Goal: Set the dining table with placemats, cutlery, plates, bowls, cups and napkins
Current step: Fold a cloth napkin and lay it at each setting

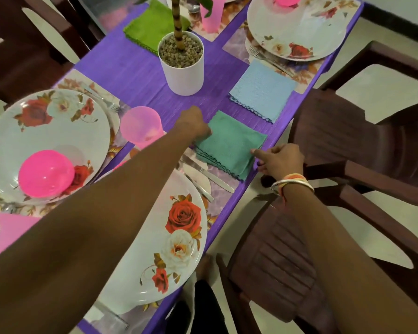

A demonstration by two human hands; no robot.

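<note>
Purple tabletop (135, 75) carries the settings. Both hands work the teal napkin (229, 143). The right hand (281, 161) pinches its 4 o'clock corner. The left hand (195, 126) seems to pinch the 9 o'clock corner, fingertips hidden, likely to square it. It lies just beside the knife (212, 175), with a blue napkin (261, 90) at 1 o'clock.

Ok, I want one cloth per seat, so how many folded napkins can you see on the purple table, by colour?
Lime green folded cloth napkin: 1
Light blue folded cloth napkin: 1
Teal folded cloth napkin: 1, held at its edges by the left hand and the right hand
Total: 3
</note>
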